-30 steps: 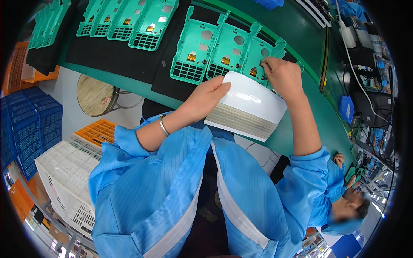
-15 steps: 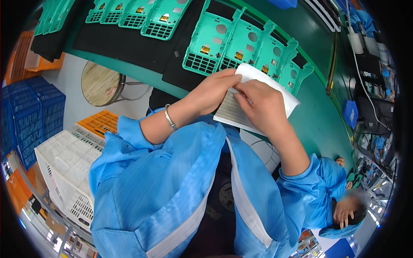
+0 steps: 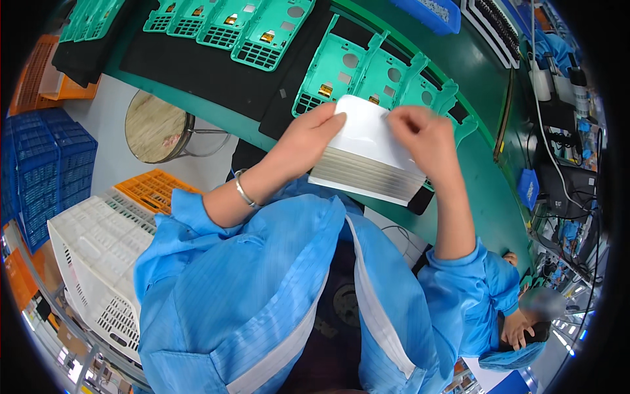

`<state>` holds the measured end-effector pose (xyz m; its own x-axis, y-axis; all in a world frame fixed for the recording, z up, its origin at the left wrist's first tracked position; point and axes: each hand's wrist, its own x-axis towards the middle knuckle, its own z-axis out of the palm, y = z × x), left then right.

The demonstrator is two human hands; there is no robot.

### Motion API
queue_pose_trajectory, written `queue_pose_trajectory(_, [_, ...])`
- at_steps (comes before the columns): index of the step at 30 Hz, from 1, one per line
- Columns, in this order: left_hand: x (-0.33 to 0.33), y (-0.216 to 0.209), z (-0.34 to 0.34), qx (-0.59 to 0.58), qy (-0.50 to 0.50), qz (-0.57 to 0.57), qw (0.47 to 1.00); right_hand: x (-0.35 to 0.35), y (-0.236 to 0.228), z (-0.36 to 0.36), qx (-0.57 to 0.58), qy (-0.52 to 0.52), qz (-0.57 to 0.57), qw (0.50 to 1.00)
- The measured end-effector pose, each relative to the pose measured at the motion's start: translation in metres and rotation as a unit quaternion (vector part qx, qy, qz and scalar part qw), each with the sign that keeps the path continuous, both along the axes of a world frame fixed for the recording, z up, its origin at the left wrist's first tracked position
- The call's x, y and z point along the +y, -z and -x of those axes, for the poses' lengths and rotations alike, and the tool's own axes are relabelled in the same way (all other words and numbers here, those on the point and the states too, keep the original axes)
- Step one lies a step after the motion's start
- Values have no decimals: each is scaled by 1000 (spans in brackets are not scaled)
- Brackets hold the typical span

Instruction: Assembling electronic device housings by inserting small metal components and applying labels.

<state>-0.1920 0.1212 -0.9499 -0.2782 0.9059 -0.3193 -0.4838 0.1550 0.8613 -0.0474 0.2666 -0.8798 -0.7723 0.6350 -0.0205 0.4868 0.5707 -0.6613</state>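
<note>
My left hand (image 3: 308,139) grips the left edge of a white backing sheet (image 3: 371,134), thumb on top. Grey strips (image 3: 367,172) lie in rows across the sheet's lower half, while its upper half is bare and glossy. Over the sheet's right side, my right hand (image 3: 425,138) is raised with thumb and fingers pinched together, slightly blurred. Whether a small piece sits in that pinch cannot be made out. Just beyond the sheet, several green plastic housings (image 3: 338,62) with grilles and round holes stand in a row, partly covered by the sheet and my right hand.
More green housings (image 3: 269,33) lie on a black mat (image 3: 190,69) to the left. A blue bin (image 3: 430,14) of small parts stands at the back. Around the bench are a round stool (image 3: 154,128), a white crate (image 3: 98,256) and blue crates (image 3: 49,171). A co-worker (image 3: 518,322) is at lower right.
My right hand has lifted off the strips and moved up and right, fingers still pinched. My left hand has shifted slightly left and down with the sheet, which now shows more of its face.
</note>
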Motion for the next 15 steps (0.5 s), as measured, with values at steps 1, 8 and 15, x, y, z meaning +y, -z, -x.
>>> queue_pose_trajectory(1, [-4, -2, 6, -1, 1, -3, 1000, 15, 5, 2, -33, 23, -18, 999])
queue_pose_trajectory(8, [-13, 3, 19, 89, 21, 54, 994, 50, 19, 19, -111, -18, -132, 985])
queue_pose_trajectory(15, [-13, 3, 21, 87, 25, 35, 995, 52, 16, 30, -158, -67, -169, 971])
